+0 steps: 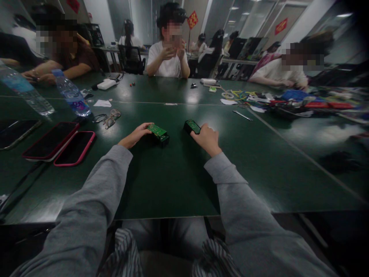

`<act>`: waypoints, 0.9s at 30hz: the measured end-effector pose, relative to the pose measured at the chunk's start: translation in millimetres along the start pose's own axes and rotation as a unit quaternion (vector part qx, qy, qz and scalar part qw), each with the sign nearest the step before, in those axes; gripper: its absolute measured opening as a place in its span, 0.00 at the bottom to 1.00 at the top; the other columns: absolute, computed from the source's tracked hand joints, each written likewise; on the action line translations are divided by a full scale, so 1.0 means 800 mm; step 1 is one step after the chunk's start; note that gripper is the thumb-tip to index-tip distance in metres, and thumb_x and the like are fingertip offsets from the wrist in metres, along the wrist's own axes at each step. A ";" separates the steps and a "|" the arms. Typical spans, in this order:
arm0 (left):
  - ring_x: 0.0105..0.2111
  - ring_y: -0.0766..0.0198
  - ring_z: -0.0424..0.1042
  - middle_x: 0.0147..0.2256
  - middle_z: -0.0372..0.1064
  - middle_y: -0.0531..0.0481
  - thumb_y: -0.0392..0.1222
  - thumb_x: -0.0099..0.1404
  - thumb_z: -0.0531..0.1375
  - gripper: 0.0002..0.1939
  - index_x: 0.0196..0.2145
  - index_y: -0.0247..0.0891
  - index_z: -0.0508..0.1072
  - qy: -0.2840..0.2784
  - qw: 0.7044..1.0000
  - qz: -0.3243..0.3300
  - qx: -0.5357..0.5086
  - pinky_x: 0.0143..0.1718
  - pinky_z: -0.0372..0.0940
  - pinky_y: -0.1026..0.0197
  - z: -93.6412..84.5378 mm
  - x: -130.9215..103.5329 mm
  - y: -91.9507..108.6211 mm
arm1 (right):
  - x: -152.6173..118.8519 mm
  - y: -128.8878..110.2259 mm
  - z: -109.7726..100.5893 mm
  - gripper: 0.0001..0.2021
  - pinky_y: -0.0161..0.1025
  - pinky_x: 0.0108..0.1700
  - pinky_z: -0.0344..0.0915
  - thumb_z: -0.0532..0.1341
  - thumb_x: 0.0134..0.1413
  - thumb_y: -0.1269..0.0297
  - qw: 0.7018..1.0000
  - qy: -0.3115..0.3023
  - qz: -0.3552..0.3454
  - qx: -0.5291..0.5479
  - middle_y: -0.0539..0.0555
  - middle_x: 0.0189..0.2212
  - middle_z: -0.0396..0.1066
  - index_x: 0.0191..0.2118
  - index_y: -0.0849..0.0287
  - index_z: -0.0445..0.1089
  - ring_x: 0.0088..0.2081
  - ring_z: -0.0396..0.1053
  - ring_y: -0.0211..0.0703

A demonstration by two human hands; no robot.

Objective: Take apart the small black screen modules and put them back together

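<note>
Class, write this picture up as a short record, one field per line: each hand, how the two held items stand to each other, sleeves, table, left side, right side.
Left hand: holds a green-topped circuit unit
Right hand: holds a black-cased circuit unit
Held items: apart, not touching
Sleeves: grey, long
Table: dark green
Left side: pink-edged phone, glasses, plastic bottle
Right side: slim metal tool, coiled cable
</note>
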State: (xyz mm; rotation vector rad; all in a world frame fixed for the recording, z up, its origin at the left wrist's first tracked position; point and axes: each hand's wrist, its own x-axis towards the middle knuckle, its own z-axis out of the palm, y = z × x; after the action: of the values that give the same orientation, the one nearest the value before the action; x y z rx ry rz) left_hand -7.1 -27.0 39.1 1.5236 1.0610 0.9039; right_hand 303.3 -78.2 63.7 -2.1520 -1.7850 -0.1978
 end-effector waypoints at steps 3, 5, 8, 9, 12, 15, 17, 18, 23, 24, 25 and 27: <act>0.55 0.54 0.66 0.57 0.67 0.43 0.40 0.54 0.59 0.31 0.57 0.39 0.68 0.001 1.000 -0.002 -0.005 0.58 0.59 0.52 0.001 -0.001 0.001 | 0.006 0.019 0.005 0.28 0.60 0.50 0.58 0.55 0.58 0.48 0.999 0.002 0.043 -0.003 0.71 0.42 0.71 0.51 0.72 0.61 0.48 0.68 0.64; 0.55 0.54 0.66 0.56 0.67 0.43 0.39 0.53 0.60 0.31 0.56 0.39 0.69 0.001 1.000 -0.004 -0.018 0.58 0.59 0.52 0.001 0.000 0.001 | 0.011 0.026 0.006 0.30 0.63 0.51 0.57 0.55 0.58 0.48 0.999 0.023 0.039 0.006 0.73 0.47 0.68 0.54 0.72 0.60 0.52 0.64 0.67; 0.55 0.54 0.66 0.56 0.67 0.43 0.40 0.53 0.61 0.31 0.56 0.39 0.69 -0.001 0.999 -0.003 -0.032 0.59 0.58 0.51 0.000 0.003 -0.002 | 0.012 0.019 0.000 0.30 0.63 0.54 0.56 0.53 0.62 0.49 0.994 0.103 -0.003 0.045 0.73 0.54 0.63 0.59 0.70 0.58 0.57 0.58 0.67; 0.55 0.54 0.66 0.56 0.67 0.43 0.40 0.53 0.61 0.31 0.56 0.39 0.69 0.001 1.000 -0.004 -0.030 0.59 0.58 0.51 0.000 0.003 -0.002 | 0.008 0.009 -0.004 0.28 0.61 0.55 0.56 0.51 0.64 0.50 0.989 0.127 -0.027 0.071 0.72 0.55 0.63 0.59 0.69 0.58 0.57 0.58 0.65; 0.56 0.54 0.66 0.56 0.67 0.43 0.39 0.53 0.60 0.30 0.56 0.39 0.69 0.002 1.000 -0.003 -0.018 0.59 0.59 0.51 0.000 0.002 -0.001 | -0.018 -0.035 -0.019 0.24 0.56 0.56 0.58 0.45 0.68 0.53 0.965 0.150 -0.136 0.168 0.67 0.54 0.64 0.60 0.63 0.59 0.56 0.61 0.58; 0.56 0.54 0.66 0.56 0.67 0.43 0.38 0.54 0.60 0.29 0.56 0.38 0.69 -0.003 1.000 0.010 -0.023 0.59 0.58 0.50 0.002 -0.006 0.006 | -0.059 -0.086 -0.030 0.24 0.52 0.56 0.61 0.45 0.68 0.50 0.939 0.111 -0.242 0.219 0.63 0.54 0.64 0.61 0.58 0.59 0.56 0.61 0.55; 0.56 0.54 0.66 0.55 0.68 0.43 0.38 0.55 0.60 0.28 0.55 0.37 0.69 -0.010 0.999 0.018 -0.031 0.60 0.58 0.50 0.003 -0.012 0.012 | -0.082 -0.113 -0.029 0.26 0.51 0.54 0.63 0.48 0.67 0.47 0.931 0.069 -0.281 0.222 0.63 0.52 0.64 0.61 0.59 0.60 0.54 0.62 0.55; 0.56 0.54 0.66 0.55 0.68 0.43 0.38 0.55 0.60 0.28 0.55 0.37 0.69 -0.021 0.999 0.016 -0.032 0.60 0.58 0.50 0.004 -0.014 0.015 | -0.090 -0.122 -0.027 0.27 0.51 0.53 0.64 0.49 0.66 0.46 0.929 0.054 -0.292 0.220 0.63 0.51 0.64 0.60 0.60 0.61 0.52 0.63 0.55; 0.59 0.53 0.65 0.57 0.68 0.45 0.39 0.56 0.62 0.30 0.58 0.40 0.68 -0.102 0.995 0.015 -0.012 0.63 0.55 0.48 0.003 -0.016 0.015 | -0.096 -0.131 -0.008 0.20 0.49 0.49 0.67 0.55 0.64 0.57 0.933 0.050 -0.271 0.231 0.65 0.48 0.62 0.56 0.63 0.63 0.49 0.64 0.54; 0.59 0.54 0.64 0.58 0.67 0.46 0.40 0.57 0.62 0.30 0.59 0.41 0.67 -0.117 0.993 0.018 -0.008 0.64 0.54 0.47 0.002 -0.014 0.013 | -0.094 -0.130 -0.005 0.19 0.49 0.48 0.68 0.55 0.63 0.58 0.934 0.047 -0.264 0.234 0.65 0.47 0.62 0.55 0.64 0.63 0.48 0.65 0.53; 0.60 0.54 0.64 0.58 0.67 0.46 0.40 0.57 0.62 0.31 0.59 0.42 0.67 -0.129 0.991 0.020 -0.004 0.64 0.53 0.47 0.001 -0.013 0.012 | -0.092 -0.128 -0.004 0.18 0.48 0.47 0.68 0.56 0.62 0.59 0.936 0.044 -0.261 0.232 0.64 0.46 0.63 0.54 0.64 0.64 0.47 0.66 0.52; 0.61 0.54 0.63 0.59 0.66 0.46 0.40 0.58 0.62 0.32 0.60 0.41 0.66 -0.143 0.989 0.022 0.001 0.65 0.51 0.47 0.000 -0.011 0.009 | -0.090 -0.126 -0.003 0.17 0.48 0.45 0.68 0.57 0.62 0.57 0.940 0.041 -0.260 0.218 0.62 0.44 0.64 0.51 0.63 0.65 0.44 0.66 0.51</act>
State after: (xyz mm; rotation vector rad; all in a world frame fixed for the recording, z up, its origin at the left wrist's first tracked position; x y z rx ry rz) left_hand -8.9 -35.9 45.7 1.6260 0.8233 0.6878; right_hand 191.2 -130.2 60.0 -1.3279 -2.0790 -0.0074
